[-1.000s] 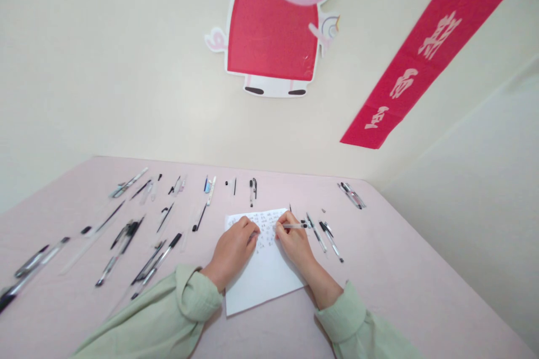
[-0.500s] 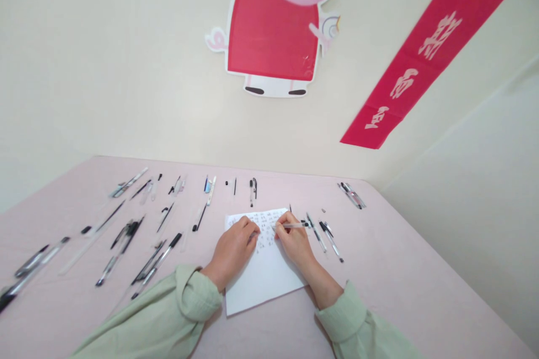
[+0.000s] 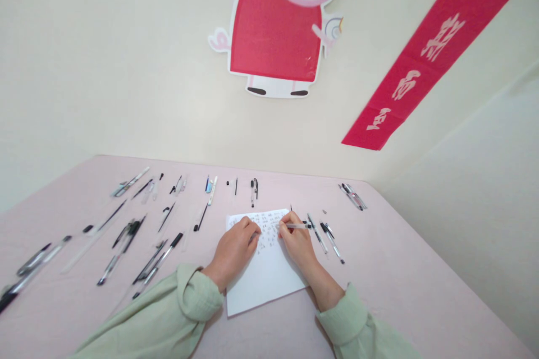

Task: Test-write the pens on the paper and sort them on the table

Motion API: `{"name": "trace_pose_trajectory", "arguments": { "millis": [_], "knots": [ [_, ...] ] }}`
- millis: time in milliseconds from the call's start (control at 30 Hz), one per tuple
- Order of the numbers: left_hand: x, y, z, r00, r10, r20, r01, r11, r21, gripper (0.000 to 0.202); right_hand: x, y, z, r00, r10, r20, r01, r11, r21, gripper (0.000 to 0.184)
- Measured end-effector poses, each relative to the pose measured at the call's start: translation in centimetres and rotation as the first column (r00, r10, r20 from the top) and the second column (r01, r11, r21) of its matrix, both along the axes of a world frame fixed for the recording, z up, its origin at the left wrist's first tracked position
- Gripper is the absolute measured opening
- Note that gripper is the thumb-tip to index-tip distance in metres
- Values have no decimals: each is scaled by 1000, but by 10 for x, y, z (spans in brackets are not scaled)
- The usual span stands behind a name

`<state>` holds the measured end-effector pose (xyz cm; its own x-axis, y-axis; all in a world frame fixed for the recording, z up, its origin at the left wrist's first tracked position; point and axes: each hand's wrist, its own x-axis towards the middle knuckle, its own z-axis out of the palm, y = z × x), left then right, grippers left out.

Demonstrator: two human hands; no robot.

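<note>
Pen, one [image 3: 298, 226]: clear barrel, over the far right part of the paper sheet; long axis nearly left to right, writing end pointing left, dark end right. Right hand [image 3: 300, 245]: pinching the pen. Paper sheet, one [image 3: 261, 286]: left edge running near to far. Left hand [image 3: 236, 244]: fingers curled, lying on the sheet's left side; whether gripping anything, cannot tell. Loose pens [image 3: 334, 247]: right of the sheet, slanting far left to near right

Left sleeve [image 3: 143, 320] and right sleeve [image 3: 374, 331]: matching pale green cloth, both rolled back.
Left cuff [image 3: 202, 294] is a thick, loose fold; right cuff [image 3: 343, 314] a wide, smoother band. Cloth plain and matte, soft creases on both sides. Left hand [image 3: 234, 245] and right hand [image 3: 298, 244] bare beyond the cuffs.
</note>
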<state>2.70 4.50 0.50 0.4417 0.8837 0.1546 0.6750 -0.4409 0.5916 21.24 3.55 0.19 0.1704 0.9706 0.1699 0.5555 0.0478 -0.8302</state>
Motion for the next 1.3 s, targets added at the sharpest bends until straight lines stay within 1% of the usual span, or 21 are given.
{"name": "trace_pose_trajectory", "arguments": {
  "millis": [233,367,767,1000,1300],
  "knots": [
    [0,1,0,1000,-1,-4,1,1000,-12,19,1,3,-4,1000,19,-1,-19,1000,-3,7],
    [0,1,0,1000,1,-4,-1,1000,-10,19,1,2,-4,999,24,-29,-25,999,-29,8],
    [1,1,-5,1000,3,20,-3,1000,11,18,1,2,-3,1000,23,-5,-23,1000,1,8],
    [0,0,-1,1000,-1,12,1,1000,5,18,2,2,-4,999,37,-24,-37,999,-11,9],
    [0,2,-4,1000,-1,0,1,1000,1,18,1,2,0,1000,29,12,-29,1000,-3,8]
  ]
}}
